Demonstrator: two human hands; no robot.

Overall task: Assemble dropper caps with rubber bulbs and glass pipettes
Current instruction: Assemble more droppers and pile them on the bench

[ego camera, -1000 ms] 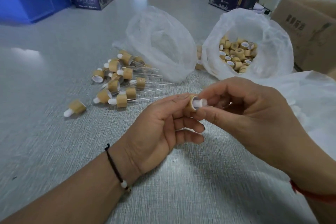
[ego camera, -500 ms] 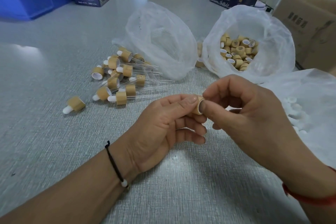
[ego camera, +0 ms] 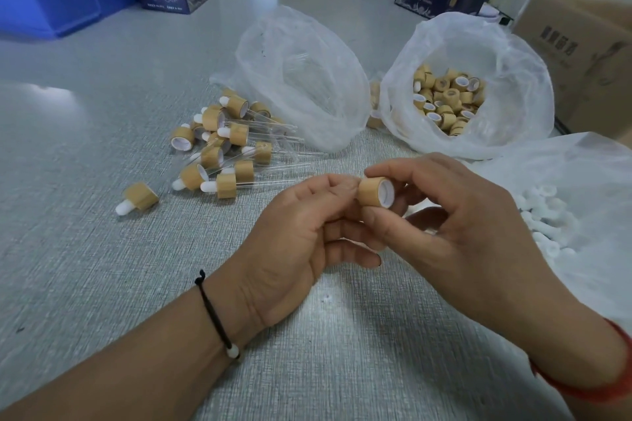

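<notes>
Both our hands meet over the middle of the table (ego camera: 102, 267). Our right hand (ego camera: 455, 232) pinches a wooden cap (ego camera: 372, 191) between thumb and forefinger, its white-lined open end turned toward the right. Our left hand (ego camera: 301, 236) has its fingers curled in against the cap's other end; whether they grip the bulb there we cannot tell, because the bulb is hidden behind the cap and fingertips.

We judge the bulb is being seated through the cap. If it sits crooked or only half through, the glass tube will later wobble or fall out. A slip of the pinch would drop the cap onto the table, where it could roll.

To our left lies the pile of finished droppers (ego camera: 222, 147), thin glass tubes pointing right, with one cap and bulb (ego camera: 138, 198) lying apart from it. A careless sweep of the left forearm could crack those tubes. Beyond the pile sits a crumpled clear bag (ego camera: 307, 79), and next to it an open bag of caps (ego camera: 448, 102). Close by our right wrist, white bulbs (ego camera: 547, 222) lie on plastic sheeting, easy to scatter.

Bare table shows in front of us and far to the left; boxes line the far edge.
</notes>
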